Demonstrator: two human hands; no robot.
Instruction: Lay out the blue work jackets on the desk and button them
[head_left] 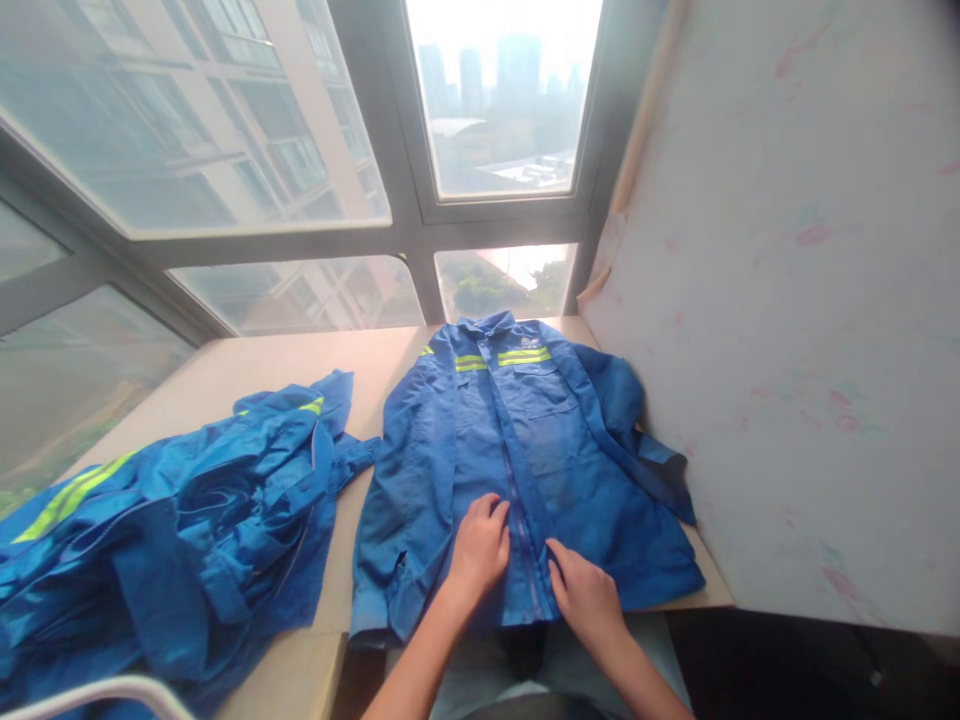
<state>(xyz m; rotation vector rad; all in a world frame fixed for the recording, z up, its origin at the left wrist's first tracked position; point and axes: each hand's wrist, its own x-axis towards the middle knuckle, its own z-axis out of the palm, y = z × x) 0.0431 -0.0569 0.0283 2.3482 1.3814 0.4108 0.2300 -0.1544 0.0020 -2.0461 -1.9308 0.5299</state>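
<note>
A blue work jacket (555,470) lies spread front side up, collar toward the window, with yellow-green reflective strips across the chest. Its front placket with the zip (517,500) runs down the middle. My left hand (480,545) is on the left side of the zip, fingers bent and closed on the cloth. On the other side, near the lower hem, my right hand (585,590) has its thumb and fingers closed on the jacket's front; the fingertips are partly hidden in the fabric. Both sleeves lie along the jacket's sides.
A crumpled heap of blue workwear (187,520) with reflective strips lies on the pale table (300,350) to the left. A white panel with pink marks (787,350) stands close on the right. Windows rise behind the table. A white curved bar (112,690) shows at bottom left.
</note>
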